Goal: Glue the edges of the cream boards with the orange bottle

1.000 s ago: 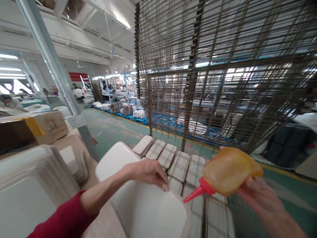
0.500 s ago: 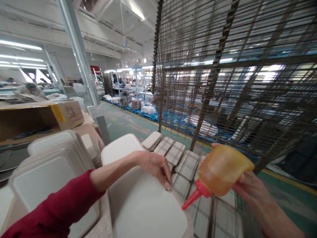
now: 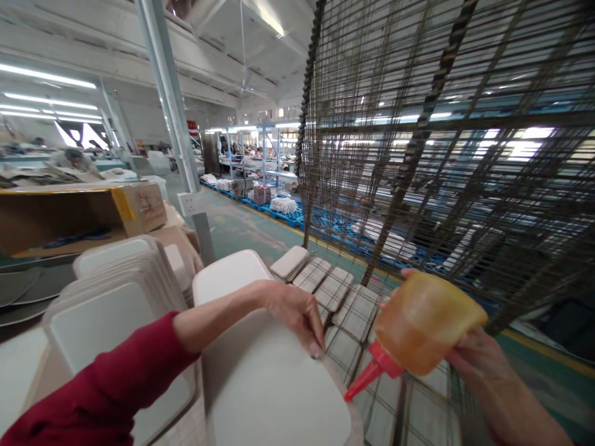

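My right hand (image 3: 476,365) is wrapped round a squeeze bottle (image 3: 418,328) of amber liquid, probably glue, tipped with its red nozzle (image 3: 367,378) pointing down and left. The nozzle tip meets the right edge of a white rounded panel (image 3: 279,384) in front of me. My left hand (image 3: 295,313), in a dark red sleeve, reaches across that panel. Its fingers are closed at the panel's upper right edge, pinching pale material there. Behind the left forearm another white panel (image 3: 232,272) shows.
A stack of white panels (image 3: 106,316) leans at the left, below an open cardboard box (image 3: 144,207). On the right, pale padded pieces (image 3: 356,310) lie on a wire rack, and raised wire grids (image 3: 400,161) stand above them. A metal post (image 3: 170,99) rises behind.
The view has turned slightly left, so the background shifts right. The nozzle tip has moved slightly down along the panel's edge. My left hand keeps its grip.
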A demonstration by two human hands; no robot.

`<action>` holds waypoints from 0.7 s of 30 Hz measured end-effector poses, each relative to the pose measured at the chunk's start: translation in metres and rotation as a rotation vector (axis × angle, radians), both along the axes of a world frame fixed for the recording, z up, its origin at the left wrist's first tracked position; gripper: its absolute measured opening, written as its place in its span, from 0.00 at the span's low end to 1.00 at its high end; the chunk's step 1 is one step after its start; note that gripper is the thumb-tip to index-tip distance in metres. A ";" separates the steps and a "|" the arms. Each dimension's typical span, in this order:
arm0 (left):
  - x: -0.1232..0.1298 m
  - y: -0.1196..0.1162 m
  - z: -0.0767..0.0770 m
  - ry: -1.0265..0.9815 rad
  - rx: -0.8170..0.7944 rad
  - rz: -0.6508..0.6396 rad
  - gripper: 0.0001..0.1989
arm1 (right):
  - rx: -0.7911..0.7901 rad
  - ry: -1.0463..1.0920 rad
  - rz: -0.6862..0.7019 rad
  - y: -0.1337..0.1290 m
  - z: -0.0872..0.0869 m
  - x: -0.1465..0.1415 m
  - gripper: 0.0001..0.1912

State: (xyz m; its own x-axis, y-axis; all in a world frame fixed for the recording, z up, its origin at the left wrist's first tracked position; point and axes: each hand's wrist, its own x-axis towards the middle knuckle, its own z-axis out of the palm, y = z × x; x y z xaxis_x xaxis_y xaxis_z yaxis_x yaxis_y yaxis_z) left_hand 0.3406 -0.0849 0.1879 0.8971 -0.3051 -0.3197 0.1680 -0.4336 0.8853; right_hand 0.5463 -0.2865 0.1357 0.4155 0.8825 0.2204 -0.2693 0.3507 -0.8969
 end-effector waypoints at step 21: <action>-0.003 0.010 -0.011 -0.041 -0.013 0.019 0.30 | -0.030 -0.177 -0.157 -0.017 0.009 -0.006 0.36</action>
State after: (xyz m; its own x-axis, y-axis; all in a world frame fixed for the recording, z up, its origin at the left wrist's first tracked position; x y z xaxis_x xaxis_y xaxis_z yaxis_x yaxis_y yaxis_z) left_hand 0.3378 -0.0744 0.1769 0.9149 -0.2918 -0.2789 0.1398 -0.4192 0.8971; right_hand 0.5401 -0.3037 0.1451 0.5056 0.8173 0.2764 -0.0509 0.3481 -0.9361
